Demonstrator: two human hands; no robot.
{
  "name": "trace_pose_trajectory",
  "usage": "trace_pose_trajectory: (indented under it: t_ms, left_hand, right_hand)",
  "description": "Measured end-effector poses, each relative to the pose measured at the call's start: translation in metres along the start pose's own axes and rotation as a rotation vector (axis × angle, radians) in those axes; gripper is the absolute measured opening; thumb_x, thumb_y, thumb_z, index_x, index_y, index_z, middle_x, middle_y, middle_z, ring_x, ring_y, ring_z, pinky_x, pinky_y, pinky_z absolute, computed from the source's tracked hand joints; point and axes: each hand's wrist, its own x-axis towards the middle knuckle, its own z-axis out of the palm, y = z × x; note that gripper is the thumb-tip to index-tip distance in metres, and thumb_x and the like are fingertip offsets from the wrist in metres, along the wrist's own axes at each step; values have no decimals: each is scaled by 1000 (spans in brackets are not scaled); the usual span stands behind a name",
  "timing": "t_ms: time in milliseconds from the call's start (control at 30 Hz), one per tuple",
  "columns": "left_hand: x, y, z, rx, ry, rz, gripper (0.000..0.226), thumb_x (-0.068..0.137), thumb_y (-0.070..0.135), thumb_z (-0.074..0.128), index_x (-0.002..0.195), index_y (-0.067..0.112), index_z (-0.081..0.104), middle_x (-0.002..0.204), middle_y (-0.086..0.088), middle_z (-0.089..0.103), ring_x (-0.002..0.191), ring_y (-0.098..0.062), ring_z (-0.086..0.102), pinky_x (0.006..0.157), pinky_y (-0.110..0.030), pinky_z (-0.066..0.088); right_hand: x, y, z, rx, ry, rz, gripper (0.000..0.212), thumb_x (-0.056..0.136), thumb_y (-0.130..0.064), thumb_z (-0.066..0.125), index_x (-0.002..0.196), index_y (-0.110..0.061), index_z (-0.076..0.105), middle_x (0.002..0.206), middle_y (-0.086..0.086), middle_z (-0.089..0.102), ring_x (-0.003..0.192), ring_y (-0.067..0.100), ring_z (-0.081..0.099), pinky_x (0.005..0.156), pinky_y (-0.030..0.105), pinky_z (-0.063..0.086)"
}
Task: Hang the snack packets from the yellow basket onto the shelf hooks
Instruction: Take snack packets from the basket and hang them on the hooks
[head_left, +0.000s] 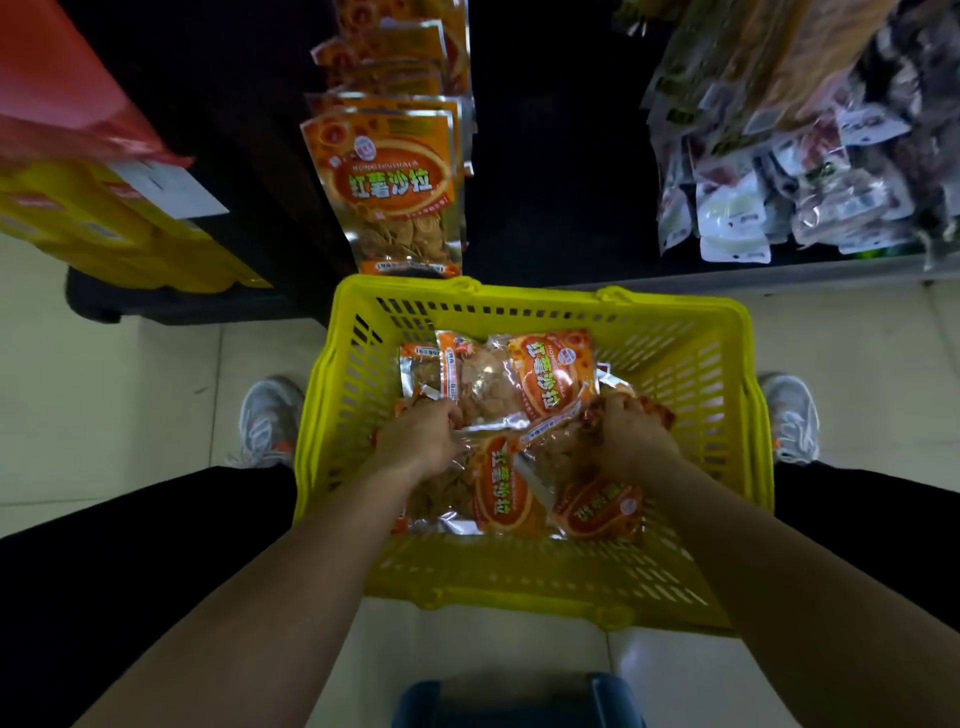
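Boxes (104, 223): red and yellow, far left, blurry, cut off by the edge.
Left shoe (270, 415): just beside the basket, partly hidden behind it.
Hanging packets (387, 176): orange, in a row above the basket; their hooks are hidden.
Basket (519, 304): yellow, between the two shoes.
Snack packets (506, 493): heaped inside the basket; the lower ones are covered.
Left hand (421, 439): in the basket, grip curled on a corner of the top packet (524, 379); fingertips hidden.
Blue thing (519, 699): at the bottom, cut off, hard to make out.
Right hand (631, 436): in the basket, grip curled tight on a crinkled packet (660, 410), mostly hidden under the hand.
Right shoe (789, 415): beside the basket, partly hidden.
Shelf bags (769, 197): far right, blurry, writing too small to read.
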Motion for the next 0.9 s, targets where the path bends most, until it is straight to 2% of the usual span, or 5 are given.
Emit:
trace_pose_trajectory:
  t_ms: [100, 400, 600, 800, 900]
  left_hand:
    - [-3, -4, 5, 53, 60, 26, 30, 84, 41, 73, 112, 33, 65, 117, 4, 69, 105, -21, 64, 88, -40, 54]
    - [-18, -10, 6, 150, 187, 36, 21, 88, 35, 72, 78, 31, 53, 89, 9, 60, 77, -11, 57, 59, -27, 42]
    - [-17, -17, -10, -85, 222, -146, 19, 92, 41, 66, 82, 31, 52, 84, 9, 66, 73, -13, 60, 57, -28, 39]
    - [-7, -10, -11, -383, 42, -18, 15, 100, 24, 55, 89, 29, 65, 95, 1, 70, 81, -22, 65, 66, -30, 44]
    - [-4, -6, -4, -443, -24, 15, 23, 99, 43, 54, 101, 25, 68, 98, 3, 67, 82, -14, 61, 69, -30, 45]
  right_hand:
    - [2, 1, 2, -31, 33, 9, 78, 83, -46, 69, 140, -5, 34, 142, 24, 39, 132, 43, 37, 105, 48, 38]
    - [-16, 13, -11, -17, -32, 12, 64, 77, -52, 73, 129, -24, 49, 124, 8, 63, 113, 31, 61, 85, 39, 48]
    - [-21, 0, -31, 104, 67, -213, 53, 86, -26, 66, 136, -22, 48, 142, 10, 53, 126, 35, 52, 96, 40, 47]
    - [-28, -53, -29, -177, 52, -374, 44, 86, -34, 64, 128, -38, 52, 123, 4, 66, 114, 29, 61, 93, 41, 44]
    - [-25, -73, -13, -217, 156, -391, 32, 83, -32, 65, 113, -35, 54, 106, 0, 70, 104, 27, 64, 96, 41, 38]
